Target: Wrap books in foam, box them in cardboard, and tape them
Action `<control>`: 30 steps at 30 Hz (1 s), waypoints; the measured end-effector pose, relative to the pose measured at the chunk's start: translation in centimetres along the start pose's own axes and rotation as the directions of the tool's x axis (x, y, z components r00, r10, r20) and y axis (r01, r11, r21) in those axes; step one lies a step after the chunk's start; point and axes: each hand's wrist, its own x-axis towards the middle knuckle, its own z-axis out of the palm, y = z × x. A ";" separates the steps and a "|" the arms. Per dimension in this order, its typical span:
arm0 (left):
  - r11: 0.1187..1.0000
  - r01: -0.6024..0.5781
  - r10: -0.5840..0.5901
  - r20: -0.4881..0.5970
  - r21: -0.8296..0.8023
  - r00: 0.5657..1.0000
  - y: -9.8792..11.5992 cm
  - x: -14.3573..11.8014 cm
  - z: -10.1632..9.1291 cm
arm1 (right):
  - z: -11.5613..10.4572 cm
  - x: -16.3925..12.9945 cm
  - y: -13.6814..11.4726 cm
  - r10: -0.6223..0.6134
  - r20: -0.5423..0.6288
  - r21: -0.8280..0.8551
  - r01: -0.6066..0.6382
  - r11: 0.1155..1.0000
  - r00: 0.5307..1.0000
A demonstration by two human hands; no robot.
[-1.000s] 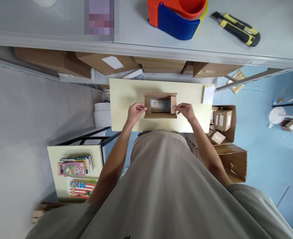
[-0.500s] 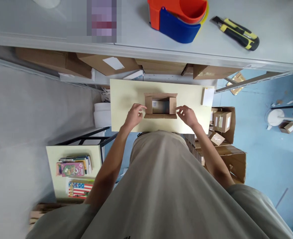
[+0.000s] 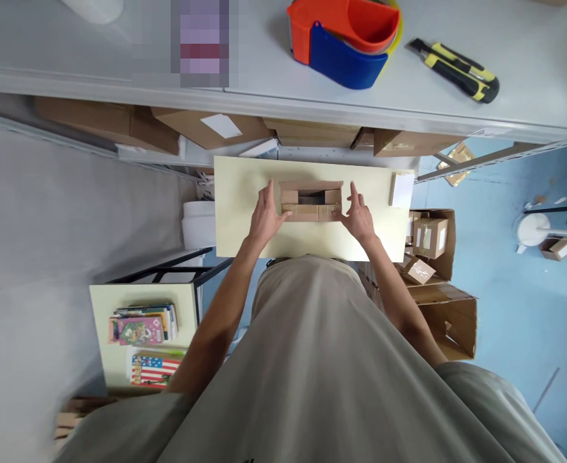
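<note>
Far left, low: stack of books (image 3: 143, 328) on a small pale side table (image 3: 103, 302), glossy covers, one pink, one with a stars-and-stripes print. Text too small to read.

White cylindrical bucket (image 3: 197, 225) just left of the main tabletop (image 3: 245, 238), which is a pale yellow, smooth, rectangular slab.

Left hand (image 3: 265, 215) is flat against the left side of the small cardboard box (image 3: 311, 209), fingers (image 3: 269, 193) extended and spread along its side, thumb on the front flap. Open palm, pressing, not gripping around anything.

The box sits mid-tabletop, toward the far edge: brown corrugated, rectangular, matte. Near flap and both side flaps are folded in, far flap not down, dark slot left open at the top. Contents can't be made out.

Right hand (image 3: 358, 215) mirrors the left: fingers straight, laid on the right side of the box, thumb on the front flap, palm open.

White paper pad (image 3: 402, 188) at the right tabletop edge, well apart from the box. No legible writing.

Top shelf (image 3: 119, 71), grey metal, smooth: orange-and-blue plastic tape dispenser (image 3: 346, 35), then a yellow-and-black utility knife (image 3: 454, 62) to its right. Brown cartons underneath, one with a blank white label (image 3: 220, 125).

Right, on the blue floor (image 3: 515, 308): open cartons (image 3: 440, 270) holding smaller taped boxes.
</note>
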 end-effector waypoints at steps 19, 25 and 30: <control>0.961 0.173 -0.196 -0.090 -0.216 0.976 0.4 -0.4 2.0 | -0.2 0.4 -1.3 0.205 0.032 0.265 -0.206 0.942 0.978; 0.794 0.402 -0.477 -0.059 -0.456 0.877 -1.0 1.1 3.0 | -0.2 1.1 -0.5 0.242 0.063 0.357 -0.248 0.900 0.968; 0.770 0.427 -0.475 0.022 -0.474 0.880 -2.3 2.0 2.8 | 0.1 0.6 0.8 0.264 0.154 0.538 -0.305 0.786 0.952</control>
